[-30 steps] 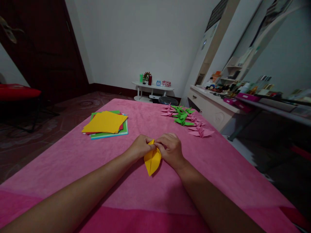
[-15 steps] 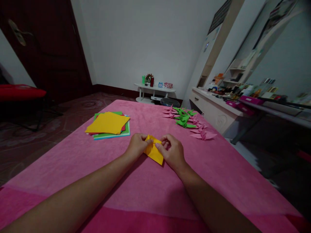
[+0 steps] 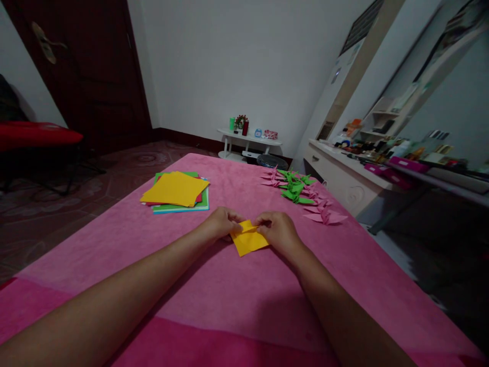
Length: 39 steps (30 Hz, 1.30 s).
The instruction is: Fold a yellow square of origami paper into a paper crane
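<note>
A stack of coloured sheets [image 3: 175,188], yellow uppermost, lies on the pink cloth [image 3: 206,280] at ten o'clock from the folded yellow paper [image 3: 249,243]. The left hand [image 3: 220,221] has its fingers closed on that paper's ten o'clock side. Opposite, the right hand [image 3: 281,230] pinches its two o'clock edge, fingers nearly together. Paper cranes [image 3: 294,193], green and pink, cluster between one and two o'clock.
</note>
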Each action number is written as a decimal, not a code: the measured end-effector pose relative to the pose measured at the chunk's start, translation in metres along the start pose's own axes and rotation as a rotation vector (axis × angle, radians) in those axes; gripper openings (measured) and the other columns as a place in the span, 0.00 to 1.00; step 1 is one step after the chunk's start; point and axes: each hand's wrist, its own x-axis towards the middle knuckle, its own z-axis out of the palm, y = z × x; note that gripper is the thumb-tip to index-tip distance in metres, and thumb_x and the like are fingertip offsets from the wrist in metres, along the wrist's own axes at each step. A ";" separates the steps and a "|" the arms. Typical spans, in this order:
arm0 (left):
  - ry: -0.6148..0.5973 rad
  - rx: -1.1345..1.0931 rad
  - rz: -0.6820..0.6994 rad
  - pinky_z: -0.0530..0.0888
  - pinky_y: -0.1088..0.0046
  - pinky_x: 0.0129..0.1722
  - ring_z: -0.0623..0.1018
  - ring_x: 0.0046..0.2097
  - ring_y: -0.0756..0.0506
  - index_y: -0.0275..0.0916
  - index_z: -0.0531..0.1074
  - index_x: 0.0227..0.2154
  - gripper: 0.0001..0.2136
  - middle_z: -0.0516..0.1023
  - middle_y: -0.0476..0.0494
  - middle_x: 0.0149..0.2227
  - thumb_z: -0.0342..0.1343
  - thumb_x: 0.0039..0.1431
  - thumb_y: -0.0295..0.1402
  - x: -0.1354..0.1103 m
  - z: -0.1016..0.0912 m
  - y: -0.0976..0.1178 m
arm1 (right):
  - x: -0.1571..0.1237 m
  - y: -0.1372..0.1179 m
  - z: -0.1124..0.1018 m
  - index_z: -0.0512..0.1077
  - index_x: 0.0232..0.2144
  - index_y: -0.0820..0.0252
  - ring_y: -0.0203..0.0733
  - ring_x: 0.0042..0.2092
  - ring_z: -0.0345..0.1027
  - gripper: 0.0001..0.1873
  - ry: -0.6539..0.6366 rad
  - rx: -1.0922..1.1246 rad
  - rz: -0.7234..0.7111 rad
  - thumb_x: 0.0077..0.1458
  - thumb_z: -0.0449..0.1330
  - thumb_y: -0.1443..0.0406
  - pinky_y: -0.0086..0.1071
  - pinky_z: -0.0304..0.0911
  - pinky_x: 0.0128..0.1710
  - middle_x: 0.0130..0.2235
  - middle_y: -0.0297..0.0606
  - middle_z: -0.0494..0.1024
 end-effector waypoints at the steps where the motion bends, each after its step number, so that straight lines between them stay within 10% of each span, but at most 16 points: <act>1: 0.001 0.095 0.081 0.65 0.77 0.20 0.71 0.21 0.50 0.32 0.78 0.33 0.14 0.77 0.44 0.23 0.57 0.39 0.28 0.001 -0.002 -0.002 | 0.000 -0.002 -0.001 0.77 0.27 0.54 0.40 0.31 0.70 0.13 -0.014 -0.029 -0.024 0.41 0.58 0.74 0.29 0.58 0.29 0.30 0.34 0.79; 14: 0.049 0.934 0.810 0.65 0.68 0.44 0.71 0.42 0.45 0.43 0.78 0.37 0.09 0.76 0.45 0.37 0.57 0.52 0.31 -0.006 -0.007 0.003 | -0.012 -0.012 0.003 0.76 0.29 0.57 0.39 0.36 0.69 0.09 -0.050 -0.362 -0.184 0.49 0.57 0.73 0.31 0.55 0.39 0.32 0.35 0.78; 39: 0.067 1.251 0.867 0.61 0.72 0.31 0.71 0.33 0.48 0.41 0.75 0.37 0.11 0.73 0.46 0.29 0.48 0.61 0.33 -0.005 0.005 -0.005 | -0.007 -0.009 -0.009 0.77 0.30 0.56 0.37 0.35 0.70 0.11 -0.120 -0.287 -0.186 0.46 0.57 0.73 0.28 0.58 0.37 0.32 0.34 0.79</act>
